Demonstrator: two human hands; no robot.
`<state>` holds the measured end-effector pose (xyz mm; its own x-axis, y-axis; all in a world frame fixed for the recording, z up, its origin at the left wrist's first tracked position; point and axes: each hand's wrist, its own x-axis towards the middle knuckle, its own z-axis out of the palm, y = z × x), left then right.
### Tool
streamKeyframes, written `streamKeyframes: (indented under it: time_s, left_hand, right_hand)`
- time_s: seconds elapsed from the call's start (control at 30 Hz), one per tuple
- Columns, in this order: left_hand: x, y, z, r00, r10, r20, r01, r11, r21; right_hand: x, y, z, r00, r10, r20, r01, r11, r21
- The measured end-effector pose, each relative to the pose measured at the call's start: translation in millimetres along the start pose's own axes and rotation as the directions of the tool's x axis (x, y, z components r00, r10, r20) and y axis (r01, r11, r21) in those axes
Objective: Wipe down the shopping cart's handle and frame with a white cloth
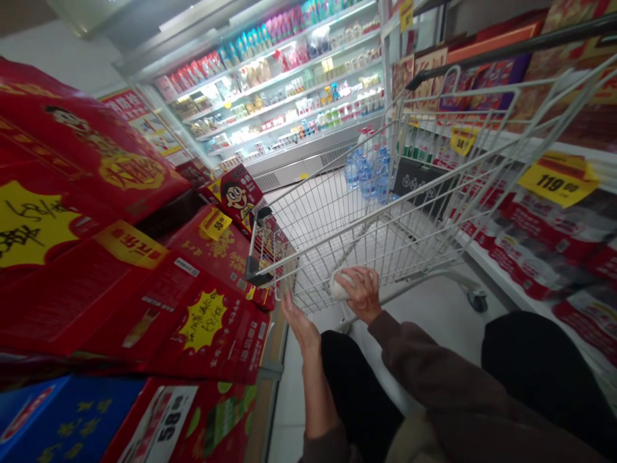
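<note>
A metal wire shopping cart (pixel 328 235) stands sideways in front of me, with dark plastic corner pieces at its left end. My right hand (pixel 364 292) is closed round a crumpled white cloth (pixel 339 287) and presses it to the wires of the cart's near side. Close to the cart's lower left corner is my left hand (pixel 299 323), its fingers stretched out and holding nothing. The fingertips seem to touch the wires there, though blur hides the exact contact.
Red gift boxes (pixel 159 308) are stacked close on my left with yellow price signs. Packs of red-and-white cans (pixel 525 238) line the low shelf on the right. Water bottles (pixel 369 168) stand behind the cart, before a lit refrigerated display (pixel 279 83). A caster wheel (pixel 477 299) rests on the floor.
</note>
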<state>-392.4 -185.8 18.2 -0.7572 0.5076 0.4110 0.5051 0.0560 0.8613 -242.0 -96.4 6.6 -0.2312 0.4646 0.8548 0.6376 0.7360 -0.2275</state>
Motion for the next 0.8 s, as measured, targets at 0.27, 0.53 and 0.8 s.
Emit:
streamKeyframes:
  time_s: [0.27, 0.53, 0.8]
  left_hand:
    - [-0.7, 7.3, 4.2, 1.000, -0.006, 0.011, 0.006, 1.000, -0.002]
    - [-4.8, 18.9, 20.0, 0.997, 0.022, -0.078, -0.018, 0.998, 0.053]
    - [-37.5, 58.7, 61.9, 0.979, 0.204, 0.023, -0.205, 0.969, 0.135]
  right_hand:
    - [-12.5, 95.0, -21.8, 0.929, 0.218, -0.300, -0.261, 0.959, -0.113]
    - [-3.8, 45.1, -9.3, 0.953, 0.220, -0.209, -0.232, 0.972, -0.036]
    - [-2.6, 84.4, -26.8, 0.993, 0.069, -0.099, -0.076, 0.995, -0.070]
